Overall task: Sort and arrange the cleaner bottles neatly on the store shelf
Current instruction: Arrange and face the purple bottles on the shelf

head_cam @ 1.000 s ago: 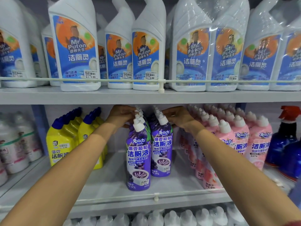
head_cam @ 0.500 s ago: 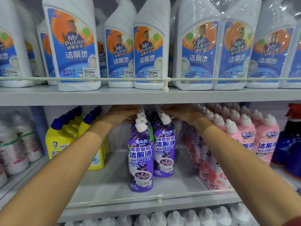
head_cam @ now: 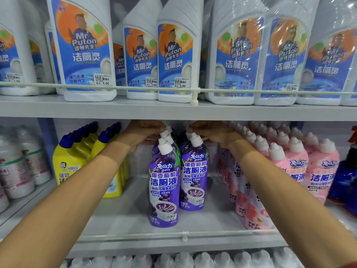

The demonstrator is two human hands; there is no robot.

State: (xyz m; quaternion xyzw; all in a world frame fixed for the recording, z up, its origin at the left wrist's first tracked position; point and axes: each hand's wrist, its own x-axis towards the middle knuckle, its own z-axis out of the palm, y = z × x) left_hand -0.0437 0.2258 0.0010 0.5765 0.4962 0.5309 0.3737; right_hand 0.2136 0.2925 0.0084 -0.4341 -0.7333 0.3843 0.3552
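Two rows of purple grape-scent cleaner bottles stand on the middle shelf (head_cam: pixel 123 215). The left row's front bottle (head_cam: pixel 164 188) stands nearer the shelf's front rail than the right row's front bottle (head_cam: pixel 193 178). My left hand (head_cam: pixel 144 131) reaches deep under the upper shelf and its fingers close on the white caps of bottles behind in the left row. My right hand (head_cam: pixel 210 132) grips caps at the back of the right row. Which rear bottles are held is hidden by the shelf edge.
Yellow bottles with blue caps (head_cam: pixel 77 157) stand to the left, pink bottles (head_cam: pixel 289 167) in rows to the right, dark blue spray bottles (head_cam: pixel 345 180) far right. Large white Mr Puton bottles (head_cam: pixel 85 51) fill the upper shelf. A thin rail (head_cam: pixel 135 235) runs along the shelf front.
The view has moved closer and slightly up. Both hands have slid further back under the upper shelf along the purple rows; the front bottles stay in place.
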